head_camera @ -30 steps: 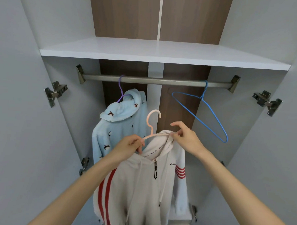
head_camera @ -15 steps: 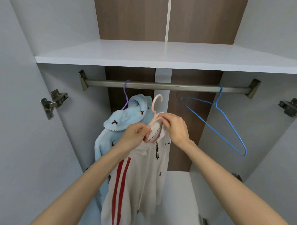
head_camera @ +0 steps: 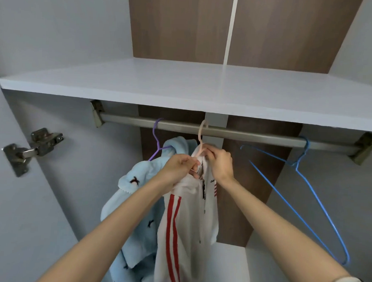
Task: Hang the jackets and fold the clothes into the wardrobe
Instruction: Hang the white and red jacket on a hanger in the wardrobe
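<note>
A white jacket (head_camera: 187, 230) with red stripes hangs from a pink hanger (head_camera: 202, 134), whose hook lies over the metal rail (head_camera: 255, 138) inside the wardrobe. My left hand (head_camera: 179, 168) grips the jacket's collar on the left, with the hanger arm running under its fingers. My right hand (head_camera: 219, 163) pinches the hanger's neck and the collar on the right. Just to the left, a light blue fleece jacket (head_camera: 135, 202) hangs on a purple hanger (head_camera: 156, 139).
A bare blue wire hanger (head_camera: 306, 201) hangs on the rail's right end. A white shelf (head_camera: 183, 87) lies just above the rail. A door hinge (head_camera: 31, 147) sticks out of the left wall. The wardrobe floor (head_camera: 228, 268) shows below the jackets.
Both hands have lifted the white jacket and its pink hanger up to the rail; the hook, below the rail before, now lies over it. The camera has tilted up and closer.
</note>
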### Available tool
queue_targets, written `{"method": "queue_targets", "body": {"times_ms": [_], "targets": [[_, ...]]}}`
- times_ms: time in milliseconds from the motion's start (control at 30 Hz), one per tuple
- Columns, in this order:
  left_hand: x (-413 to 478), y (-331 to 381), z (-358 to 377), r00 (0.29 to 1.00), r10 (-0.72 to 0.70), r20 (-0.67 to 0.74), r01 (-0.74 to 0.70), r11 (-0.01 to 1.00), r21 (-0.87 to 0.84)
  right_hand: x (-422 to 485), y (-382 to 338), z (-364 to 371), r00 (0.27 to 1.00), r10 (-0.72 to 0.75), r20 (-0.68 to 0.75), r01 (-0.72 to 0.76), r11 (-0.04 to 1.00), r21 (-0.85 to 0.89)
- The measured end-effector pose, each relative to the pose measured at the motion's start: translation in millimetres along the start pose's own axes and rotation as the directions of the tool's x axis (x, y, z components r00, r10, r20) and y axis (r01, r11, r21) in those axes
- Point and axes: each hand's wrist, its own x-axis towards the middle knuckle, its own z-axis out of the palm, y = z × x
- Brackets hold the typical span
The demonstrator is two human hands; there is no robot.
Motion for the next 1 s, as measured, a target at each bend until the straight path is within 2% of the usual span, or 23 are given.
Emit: {"method": "queue_targets", "body": {"times_ms": [267, 433, 600, 767, 867, 1000], "targets": [[33.1, -2.0, 15.1, 0.999, -0.037, -0.032, 0.035, 0.997, -0.074, 31.6, 24.5, 8.2, 0.998, 0.056, 0.036, -0.060, 0.991, 0.120], [36.2, -15.1, 19.7, 0.998, -0.062, -0.032, 0.060, 0.997, -0.049, 27.5, 31.1, 15.0, 0.993, 0.085, 0.084, -0.101, 0.972, 0.212], [35.5, -20.7, 22.5, 0.998, -0.056, -0.040, 0.054, 0.997, -0.057, 26.7, 31.9, 14.6, 0.985, 0.110, 0.132, -0.133, 0.974, 0.182], [26.4, -22.4, 14.8, 0.999, -0.027, 0.024, 0.024, 0.995, 0.099, 22.5, 37.5, 3.7, 0.962, 0.147, 0.228, -0.173, 0.980, 0.097], [16.1, -21.4, 6.4, 1.000, 0.004, 0.000, -0.003, 0.975, 0.224, 8.9, 41.5, -5.6, 0.957, 0.215, 0.195, -0.240, 0.963, 0.120], [-1.4, -19.9, -3.0, 0.995, 0.101, -0.024, -0.091, 0.957, 0.276, -21.3, 37.0, -20.9, 0.952, 0.268, 0.151, -0.287, 0.950, 0.122]]}}
